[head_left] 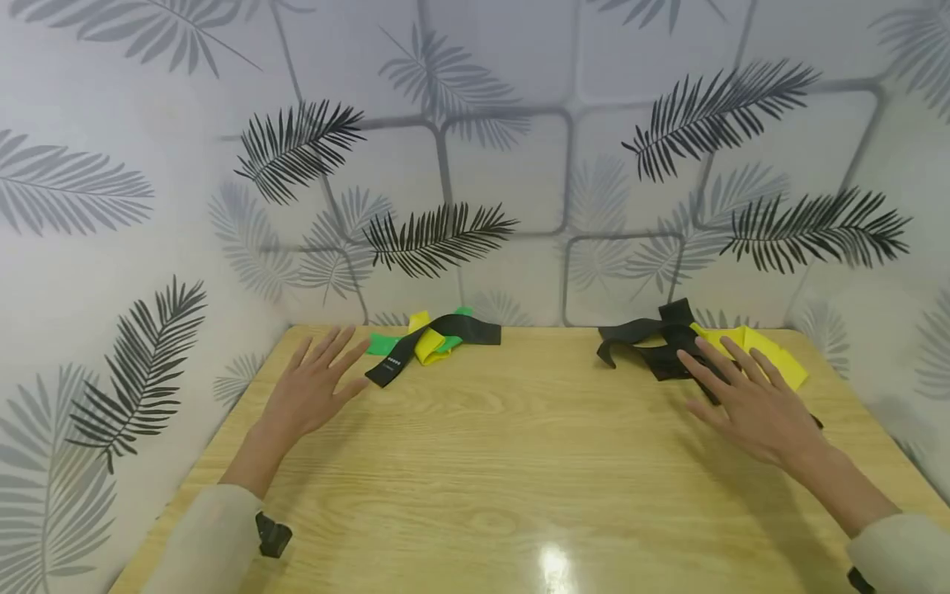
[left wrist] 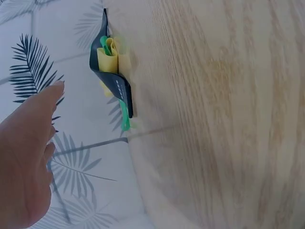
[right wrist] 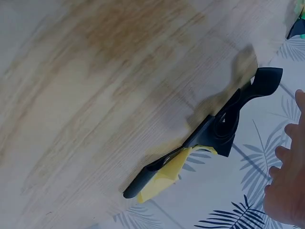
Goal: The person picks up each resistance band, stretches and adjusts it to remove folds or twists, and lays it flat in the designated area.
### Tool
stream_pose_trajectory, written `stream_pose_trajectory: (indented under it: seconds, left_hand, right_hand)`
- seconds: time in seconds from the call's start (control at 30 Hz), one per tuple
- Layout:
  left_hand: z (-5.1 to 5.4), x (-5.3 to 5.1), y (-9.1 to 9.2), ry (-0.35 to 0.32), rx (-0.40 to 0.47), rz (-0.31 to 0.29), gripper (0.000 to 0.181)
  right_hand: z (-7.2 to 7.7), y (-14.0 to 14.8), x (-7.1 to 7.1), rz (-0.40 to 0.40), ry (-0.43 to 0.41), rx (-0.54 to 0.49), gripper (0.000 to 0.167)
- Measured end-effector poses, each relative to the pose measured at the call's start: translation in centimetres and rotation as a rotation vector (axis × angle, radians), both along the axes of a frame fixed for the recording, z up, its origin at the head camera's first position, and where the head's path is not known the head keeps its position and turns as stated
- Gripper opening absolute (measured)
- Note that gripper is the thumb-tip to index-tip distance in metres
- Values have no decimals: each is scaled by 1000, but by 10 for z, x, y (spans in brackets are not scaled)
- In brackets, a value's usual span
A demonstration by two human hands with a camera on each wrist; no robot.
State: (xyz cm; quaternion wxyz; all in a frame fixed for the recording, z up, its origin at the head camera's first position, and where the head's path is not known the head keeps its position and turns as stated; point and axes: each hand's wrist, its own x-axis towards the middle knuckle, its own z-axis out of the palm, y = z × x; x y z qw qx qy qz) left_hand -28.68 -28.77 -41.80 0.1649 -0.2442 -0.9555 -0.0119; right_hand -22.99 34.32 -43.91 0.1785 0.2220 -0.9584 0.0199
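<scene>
At the table's back left lies a black band (head_left: 397, 356) crossed with a yellow band (head_left: 429, 345) and a green band (head_left: 383, 344). My left hand (head_left: 300, 396), fingers spread and holding nothing, hovers just left of them. At the back right, black bands (head_left: 671, 338) lie tangled with a yellow band (head_left: 772, 353). Over their near side my right hand (head_left: 764, 412) is held with fingers spread, covering part of them and holding nothing. The left wrist view shows the black band (left wrist: 114, 81) standing on edge; the right wrist view shows the other black bands (right wrist: 224, 124) beside yellow.
The light wooden table (head_left: 490, 462) reaches back to a wall (head_left: 512, 272) with leaf patterns. Walls also rise at the left and right sides. A bright reflection lies near the table's front middle. A dark device is strapped at each sleeve.
</scene>
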Motion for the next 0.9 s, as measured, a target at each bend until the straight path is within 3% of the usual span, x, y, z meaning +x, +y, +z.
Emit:
stream_pose_trajectory:
  seconds: [0.2,0.27,0.37,0.63,0.77,0.9]
  left_hand:
    - [-16,-12,3,-128,243,-18,57]
    - [-20,-17,7,-187,313,-7,56]
    - [-23,-24,13,-276,358,46,58]
    - [-37,-46,28,-425,495,173,62]
    - [-42,-52,37,-447,490,245,61]
    - [-44,-54,46,-411,416,305,60]
  right_hand:
    - [5,-17,4,43,-223,-225,71]
    - [8,-28,2,71,-257,-269,68]
    - [13,-43,0,108,-280,-316,66]
    - [14,-67,-4,152,-381,-449,63]
    - [15,-78,-7,188,-435,-497,62]
    - [17,-95,-8,218,-479,-522,60]
